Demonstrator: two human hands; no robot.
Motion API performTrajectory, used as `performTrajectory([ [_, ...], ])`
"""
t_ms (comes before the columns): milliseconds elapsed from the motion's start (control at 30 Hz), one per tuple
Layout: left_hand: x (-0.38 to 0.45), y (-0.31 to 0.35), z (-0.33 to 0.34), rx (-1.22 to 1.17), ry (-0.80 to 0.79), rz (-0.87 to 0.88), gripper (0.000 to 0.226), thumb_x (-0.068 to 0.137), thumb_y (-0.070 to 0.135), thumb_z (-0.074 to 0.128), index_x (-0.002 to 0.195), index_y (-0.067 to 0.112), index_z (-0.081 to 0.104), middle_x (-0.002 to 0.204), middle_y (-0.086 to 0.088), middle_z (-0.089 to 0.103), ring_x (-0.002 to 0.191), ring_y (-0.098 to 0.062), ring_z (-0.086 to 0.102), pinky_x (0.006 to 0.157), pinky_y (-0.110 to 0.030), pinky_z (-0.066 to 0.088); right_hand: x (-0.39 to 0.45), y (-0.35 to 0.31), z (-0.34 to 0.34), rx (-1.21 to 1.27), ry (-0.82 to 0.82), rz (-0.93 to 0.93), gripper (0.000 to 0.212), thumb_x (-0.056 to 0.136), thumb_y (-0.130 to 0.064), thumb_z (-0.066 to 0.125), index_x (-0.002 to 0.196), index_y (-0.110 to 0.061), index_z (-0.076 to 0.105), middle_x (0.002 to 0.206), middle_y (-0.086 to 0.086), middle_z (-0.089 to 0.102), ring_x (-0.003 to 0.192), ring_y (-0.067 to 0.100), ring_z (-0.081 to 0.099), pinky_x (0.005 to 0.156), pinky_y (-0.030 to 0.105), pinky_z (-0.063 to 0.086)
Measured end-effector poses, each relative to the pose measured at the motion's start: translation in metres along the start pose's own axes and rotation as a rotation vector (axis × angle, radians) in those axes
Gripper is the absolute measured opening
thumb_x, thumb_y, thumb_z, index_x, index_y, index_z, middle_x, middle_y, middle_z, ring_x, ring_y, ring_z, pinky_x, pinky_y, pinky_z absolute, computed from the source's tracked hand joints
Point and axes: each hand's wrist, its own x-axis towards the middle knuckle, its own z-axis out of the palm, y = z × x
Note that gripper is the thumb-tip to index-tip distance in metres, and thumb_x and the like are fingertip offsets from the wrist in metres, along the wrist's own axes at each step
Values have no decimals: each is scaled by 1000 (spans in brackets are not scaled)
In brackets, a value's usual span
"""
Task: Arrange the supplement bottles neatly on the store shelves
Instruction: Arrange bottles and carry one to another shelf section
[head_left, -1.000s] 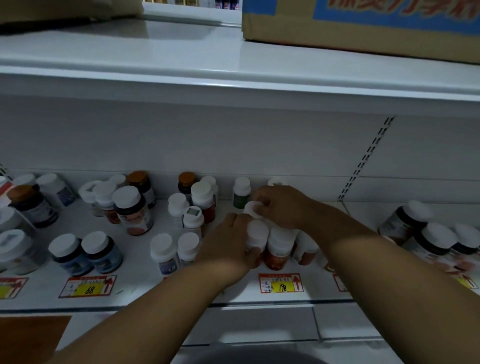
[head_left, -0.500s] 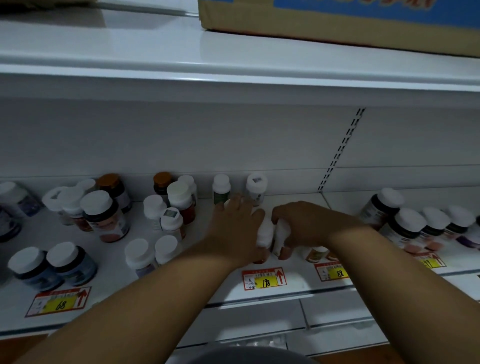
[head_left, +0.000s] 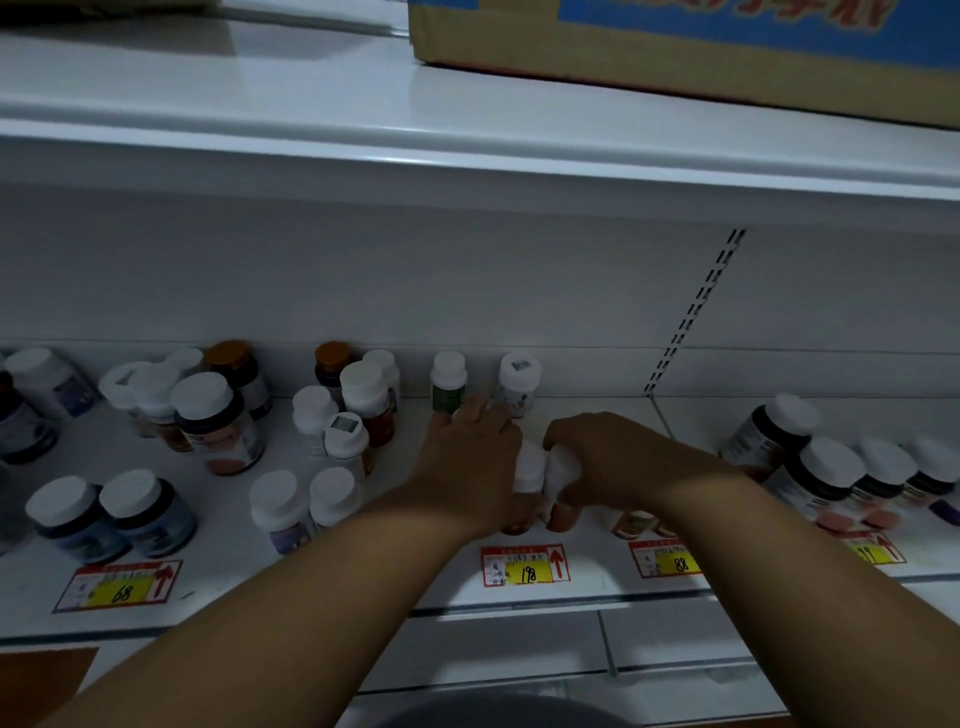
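- Since half a second ago little has shifted: both hands remain on the same pair of white-capped bottles, and only the view has drifted slightly.
- The left hand (head_left: 470, 462) lies over one white-capped bottle (head_left: 529, 467), fingers stretched toward 12 o'clock, palm pressing its side; whether the thumb wraps it is hidden.
- The right hand (head_left: 610, 457) curls round the neighbouring bottle (head_left: 561, 470), gripping it from 3 o'clock.
- The two bottles touch, standing just behind the price tag (head_left: 524, 565) reading 198, at 6 o'clock from the green-labelled bottle (head_left: 448, 382).
- To do this well, I judge: keep both upright, square them together, and slide rather than lift.
- Set them in line with the tag, labels facing 6 o'clock.
- Mind the small bottle (head_left: 634, 522) at 3 o'clock under the right wrist.
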Motion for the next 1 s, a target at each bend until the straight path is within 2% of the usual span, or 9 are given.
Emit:
performTrajectory([
  [133,2,3,-2,33,-23,-25,77,73,78,46,123,19,53,131,1,46,125,-23,33,96,-41,33,2,5,-2,10,-60,-46,53,65,-39,81,110,-23,57,106,-4,60,97,16,56,73,29,43],
  [267,-1,2,-4,-22,-58,-68,84,74,80,43,133,20,48,149,-2,32,139,-23,20,104,-44,27,13,17,-21,145,-105,-86,71,73,-58,72,134,-36,46,114,-18,49,100,3,50,72,14,35],
  [333,-4,2,-6,-37,-45,-93,88,72,83,41,135,22,45,151,-2,29,140,-23,18,105,-44,25,35,23,-28,248,-8,-71,56,82,-48,68,132,-32,50,122,-9,55,98,7,54,73,14,39],
  [400,-5,6,-8,-33,-29,-116,93,70,87,37,138,23,42,152,-1,27,140,-21,17,106,-44,23,62,28,-29,247,134,-36,45,91,-34,62,133,-23,52,134,5,52,111,18,55,84,20,38],
  [500,-6,10,-10,-66,27,-138,93,71,88,33,140,26,40,152,0,30,140,-21,20,108,-41,18,96,31,-20,150,183,1,50,92,-33,60,138,-17,46,137,17,44,120,33,50,91,28,39],
  [633,-4,11,-14,-126,97,-159,84,77,84,28,137,28,44,144,2,40,134,-20,31,106,-38,22,120,28,-2,135,271,16,39,84,-28,69,115,-9,57,119,19,52,102,33,55,72,27,37],
  [767,-3,9,-19,-212,144,-200,77,81,77,25,130,24,51,135,3,48,126,-20,39,99,-35,29,123,28,-3,108,340,-1,27,81,-25,70,97,-6,60,106,16,61,99,31,57,67,27,33],
  [900,-4,0,-23,-327,283,-270,61,86,63,43,125,19,55,123,-3,57,114,-24,50,96,-36,39,98,26,-20,458,502,18,27,74,-34,73,91,-20,57,86,-2,60,72,10,56,54,23,37],
  [1000,-5,-6,-28,-441,329,-335,70,84,60,50,136,13,48,129,-7,57,118,-27,51,100,-43,41,65,13,-39,948,483,-30,21,69,-33,68,86,-24,60,88,1,63,80,21,64,64,34,57],
])
